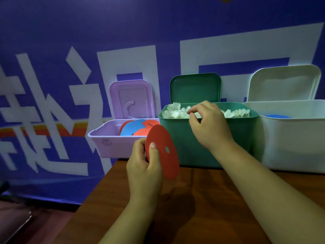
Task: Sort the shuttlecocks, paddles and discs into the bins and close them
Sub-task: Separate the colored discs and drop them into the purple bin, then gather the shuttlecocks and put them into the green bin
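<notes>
Head view, red disc (pixel 164 159) pinched in left fingers (pixel 153 150), right fingers (pixel 195 110) touching shuttlecocks (pixel 174 111)

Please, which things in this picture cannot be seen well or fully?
Head view:
1. White bin: its front wall hides the contents, only a blue edge shows; the right frame edge cuts it off.
2. Right hand: its curled fingers hide whether it holds a shuttlecock.
3. Print on a disc in the pink bin: too small to read.
</notes>
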Available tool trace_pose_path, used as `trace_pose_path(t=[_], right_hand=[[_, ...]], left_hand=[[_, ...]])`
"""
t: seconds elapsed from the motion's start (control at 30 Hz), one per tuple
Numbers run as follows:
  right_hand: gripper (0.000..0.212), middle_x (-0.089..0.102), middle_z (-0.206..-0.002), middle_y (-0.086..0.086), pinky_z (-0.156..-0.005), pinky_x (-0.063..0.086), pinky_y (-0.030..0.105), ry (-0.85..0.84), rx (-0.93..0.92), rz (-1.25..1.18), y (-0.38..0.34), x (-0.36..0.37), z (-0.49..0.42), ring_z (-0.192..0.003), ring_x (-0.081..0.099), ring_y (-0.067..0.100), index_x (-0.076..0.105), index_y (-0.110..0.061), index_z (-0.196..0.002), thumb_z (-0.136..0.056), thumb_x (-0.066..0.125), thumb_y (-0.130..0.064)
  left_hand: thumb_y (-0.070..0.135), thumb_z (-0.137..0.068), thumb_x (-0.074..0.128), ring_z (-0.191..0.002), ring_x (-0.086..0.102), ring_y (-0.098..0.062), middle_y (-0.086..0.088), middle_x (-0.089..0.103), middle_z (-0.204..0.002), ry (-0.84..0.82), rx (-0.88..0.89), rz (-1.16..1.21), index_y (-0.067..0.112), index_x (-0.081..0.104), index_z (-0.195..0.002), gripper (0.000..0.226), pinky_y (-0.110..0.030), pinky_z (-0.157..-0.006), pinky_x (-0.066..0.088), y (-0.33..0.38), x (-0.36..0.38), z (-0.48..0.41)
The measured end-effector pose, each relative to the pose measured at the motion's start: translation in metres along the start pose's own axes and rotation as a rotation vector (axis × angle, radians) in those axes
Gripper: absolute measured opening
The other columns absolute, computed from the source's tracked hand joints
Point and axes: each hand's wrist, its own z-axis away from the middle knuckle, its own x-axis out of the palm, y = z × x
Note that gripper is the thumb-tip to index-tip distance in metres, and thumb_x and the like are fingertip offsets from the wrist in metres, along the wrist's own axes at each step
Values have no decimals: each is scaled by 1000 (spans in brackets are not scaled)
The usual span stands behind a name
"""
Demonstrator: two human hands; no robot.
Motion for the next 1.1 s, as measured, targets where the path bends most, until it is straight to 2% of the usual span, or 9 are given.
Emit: trace_pose_path(t=[0.1, 0.3, 0.37, 0.43, 0.5, 0.57, 0.67, 0.83, 1.1], right_hand=[[12, 66, -101, -4, -85, 37, 23, -3, -42, -20, 2, -1, 5, -103, 56, 18, 74, -17, -98, -95, 64, -13], [13, 66, -96, -3, -86, 41, 27, 30, -107, -72, -9, 4, 13, -99, 56, 22, 74, -17, -94, -92, 62, -14], [13, 66, -95, -3, -88, 45, 31, 22, -146, -84, -11, 7, 14, -98, 56, 23, 73, -17, -93, -91, 60, -16], [12, 65, -95, -2, -90, 47, 35, 10, -168, -93, -13, 9, 15, -98, 56, 24, 72, -17, -93, -91, 60, -16], [11, 64, -95, -3, -90, 47, 37, 2, -174, -94, -14, 10, 16, -97, 56, 24, 72, -18, -93, -91, 61, -16], [10, 64, -95, -4, -90, 47, 37, -12, -178, -87, -14, 10, 17, -97, 55, 22, 71, -18, -93, -92, 62, -15], [10, 64, -96, -4, -91, 45, 34, -18, -184, -80, -13, 12, 17, -97, 55, 22, 72, -18, -93, -91, 62, -15], [9, 64, -96, -4, -91, 40, 26, -34, -171, -80, -11, 15, 20, -98, 55, 21, 72, -17, -93, -91, 66, -11], [8, 62, -94, -8, -88, 43, 28, -115, -161, -52, -15, 14, 27, -98, 53, 16, 71, -19, -91, -92, 66, -13]], left_hand=[[31, -108, 53, -91, 67, 0, 25, 68, -99, 86, 69, -54, 37, 63, -106, 12, -17, -67, 54, 11, -6, -2], [34, -111, 50, -96, 65, 6, 20, 68, -104, 224, 123, -77, 32, 65, -125, 22, -8, -67, 50, 24, -21, -38], [35, -109, 53, -96, 65, 5, 17, 70, -105, 291, 143, -105, 32, 68, -124, 22, -11, -71, 52, 23, -29, -65], [41, -107, 54, -102, 68, -4, 17, 69, -111, 341, 148, -124, 38, 68, -124, 22, -26, -77, 61, 17, -36, -96], [48, -105, 54, -104, 68, -10, 18, 64, -117, 287, 139, -169, 44, 64, -131, 28, -31, -73, 64, 9, -39, -124], [43, -106, 54, -102, 63, -9, 11, 57, -121, 153, 140, -414, 47, 58, -141, 36, -22, -74, 57, -4, -35, -142], [31, -100, 58, -110, 63, -25, -4, 56, -133, -34, 69, -651, 34, 60, -143, 44, -41, -91, 57, -37, -27, -140], [23, -91, 61, -109, 60, -24, 2, 61, -121, -61, 68, -708, 25, 71, -116, 27, -50, -93, 56, -79, -24, -96], [16, -95, 58, -95, 60, -14, 8, 61, -108, -278, 143, -617, 24, 74, -104, 20, -38, -82, 55, -66, 2, -66]])
